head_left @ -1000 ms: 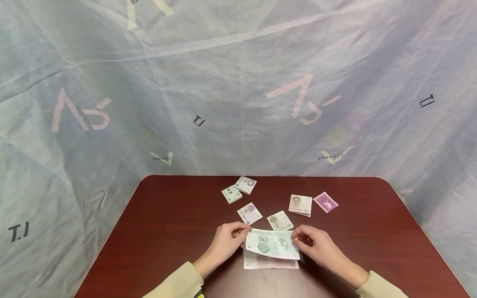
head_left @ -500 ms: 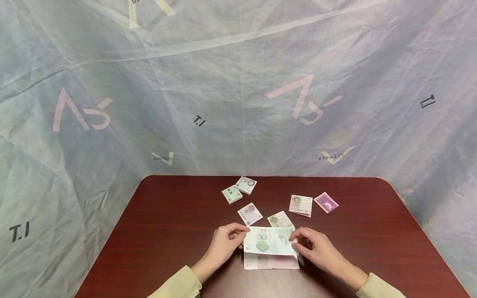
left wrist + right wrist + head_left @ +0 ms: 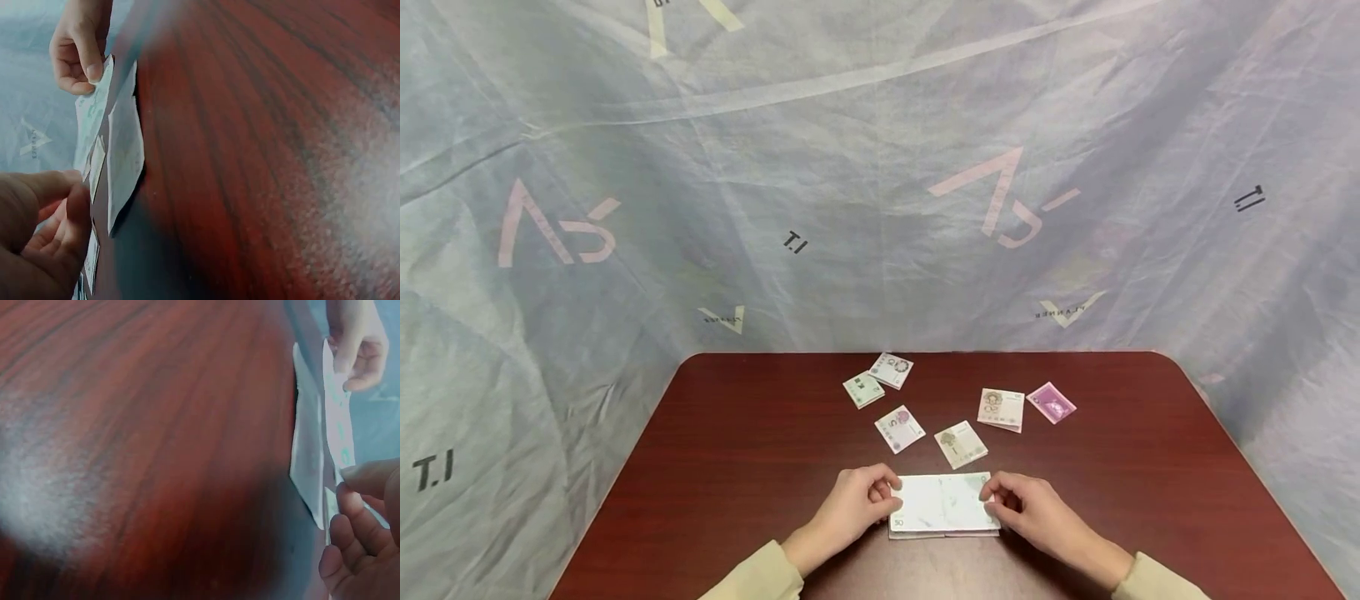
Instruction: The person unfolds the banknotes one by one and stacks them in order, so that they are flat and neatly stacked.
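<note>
Near the front edge of the desk point(image 3: 752, 433), green 50 note point(image 3: 943, 502) pinched at each short end, left hand point(image 3: 853, 504) and right hand point(image 3: 1033, 508) both with fingers curled on it, lying almost flat on the pink note point(image 3: 943, 532); two apparently stacked; five folded notes point(image 3: 961, 442) left nearer the far edge.

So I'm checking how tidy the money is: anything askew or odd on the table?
Nothing damaged. The five small notes lie scattered at mixed angles behind the hands. The 50 note, held by the left hand and right hand, sits nearly square on another note.
</note>
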Available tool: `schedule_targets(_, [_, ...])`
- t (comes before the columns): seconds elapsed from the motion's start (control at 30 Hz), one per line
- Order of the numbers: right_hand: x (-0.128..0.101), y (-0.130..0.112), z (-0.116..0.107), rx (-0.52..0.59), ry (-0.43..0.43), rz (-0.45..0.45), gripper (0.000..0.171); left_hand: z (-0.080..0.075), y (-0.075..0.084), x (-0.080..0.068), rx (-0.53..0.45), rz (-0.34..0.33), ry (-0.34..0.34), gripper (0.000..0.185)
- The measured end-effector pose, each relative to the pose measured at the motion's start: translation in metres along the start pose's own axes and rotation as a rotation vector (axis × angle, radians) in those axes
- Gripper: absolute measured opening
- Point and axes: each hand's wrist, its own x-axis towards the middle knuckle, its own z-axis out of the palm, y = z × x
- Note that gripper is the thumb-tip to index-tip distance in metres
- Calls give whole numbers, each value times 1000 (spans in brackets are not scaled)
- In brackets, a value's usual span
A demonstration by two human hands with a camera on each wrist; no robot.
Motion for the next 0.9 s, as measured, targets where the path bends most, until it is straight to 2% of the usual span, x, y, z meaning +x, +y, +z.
schedule_targets(0.13, [-2,2,3,-15,-33,17,25,3,0,0,103,35,-8,12])
schedule_targets(0.4, [-3,2,4,-69,-56,38,23,5,4,-1,215,54,-15,13])
schedule_targets(0.63, [-4,0,3,-97,-76,9,23,5,7,-8,236,69,-37,13])
schedule_targets(0.9, [0,0,5,-99,-62,6,22,6,3,-4,253,82,12,14])
